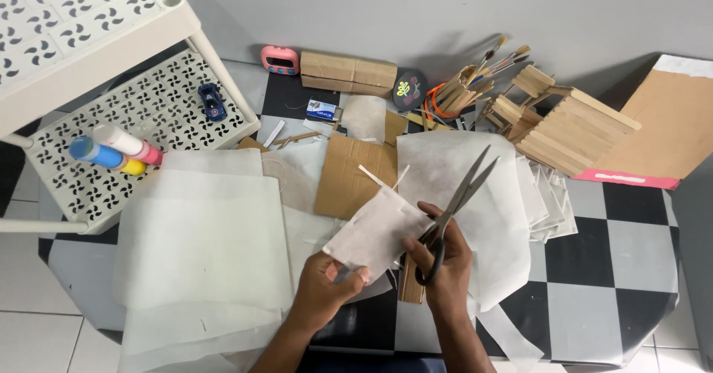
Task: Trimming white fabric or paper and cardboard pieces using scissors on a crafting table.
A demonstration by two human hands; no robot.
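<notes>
My left hand (324, 289) pinches the lower corner of a small white sheet of thin paper (375, 232), held above the table. My right hand (443, 263) grips black-handled scissors (454, 208), fingers through the loops. The blades point up and to the right and are slightly apart, just right of the sheet's edge. A thin white strip (370, 175) sticks up from the top of the sheet. A small bundle of flat wooden sticks (409, 282) lies under my right hand.
Large white paper sheets (204, 247) cover the checkered table (616, 269). Brown cardboard (347, 176) lies in the middle, a wooden stick model (568, 128) at back right. A white plastic shelf (148, 113) at left holds glue bottles (115, 150) and a toy car (213, 102).
</notes>
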